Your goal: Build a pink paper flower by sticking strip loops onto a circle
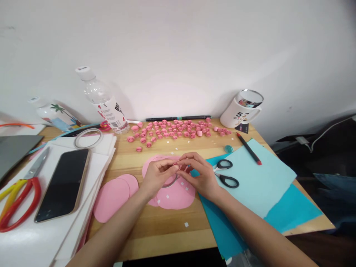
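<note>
My left hand [158,175] and my right hand [202,175] meet at the middle of the table. Between their fingertips is a small pink paper roll [175,165], largely covered by the fingers; both hands pinch it. Beneath them lie overlapping pink paper circles [178,198], with a roll of tape [170,184] on top, partly hidden by my left hand. Small white squares are scattered on the pink paper. Two more pink circles [111,196] overlap left of my left wrist. Behind the hands, many rolled pink paper rosettes [175,129] cover the back of the table.
At right are black-handled scissors [229,181], light blue paper [264,178], a red-tipped black pen [249,148] and a white mug [239,111]. At left, a phone [63,185], red-yellow scissors [30,185] and a tape ring [89,138] lie on white sheets. A bottle [104,100] stands behind.
</note>
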`<state>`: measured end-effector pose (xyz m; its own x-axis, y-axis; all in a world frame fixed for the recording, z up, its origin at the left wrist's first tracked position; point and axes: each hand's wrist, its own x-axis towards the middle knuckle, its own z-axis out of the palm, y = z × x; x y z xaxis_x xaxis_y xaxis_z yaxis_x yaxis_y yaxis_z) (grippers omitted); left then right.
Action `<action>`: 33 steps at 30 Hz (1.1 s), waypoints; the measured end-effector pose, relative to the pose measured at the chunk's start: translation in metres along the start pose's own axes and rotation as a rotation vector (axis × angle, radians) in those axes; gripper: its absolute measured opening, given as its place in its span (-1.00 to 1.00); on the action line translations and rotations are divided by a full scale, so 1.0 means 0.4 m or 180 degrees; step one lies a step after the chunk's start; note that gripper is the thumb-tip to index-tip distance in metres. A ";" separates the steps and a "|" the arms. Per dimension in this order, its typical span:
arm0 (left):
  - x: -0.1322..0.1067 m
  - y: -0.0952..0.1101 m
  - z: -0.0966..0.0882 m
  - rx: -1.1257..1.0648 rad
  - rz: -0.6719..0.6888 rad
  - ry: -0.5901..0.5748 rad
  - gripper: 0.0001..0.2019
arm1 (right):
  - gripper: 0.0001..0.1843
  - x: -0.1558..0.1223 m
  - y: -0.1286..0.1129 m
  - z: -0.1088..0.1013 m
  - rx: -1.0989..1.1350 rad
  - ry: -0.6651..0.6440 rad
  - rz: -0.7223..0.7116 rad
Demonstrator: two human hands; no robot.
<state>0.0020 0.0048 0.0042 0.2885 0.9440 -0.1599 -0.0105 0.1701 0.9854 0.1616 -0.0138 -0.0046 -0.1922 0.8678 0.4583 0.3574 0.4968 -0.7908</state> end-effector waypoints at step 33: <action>-0.011 0.009 0.022 0.0231 0.0255 0.0471 -0.88 | -0.86 0.004 0.004 0.007 0.0422 0.0082 0.0767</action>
<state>0.0090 -0.0014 0.0090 0.1454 0.9859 -0.0823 0.0429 0.0768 0.9961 0.1594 -0.0115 -0.0062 -0.0923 0.9613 0.2594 0.2671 0.2749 -0.9236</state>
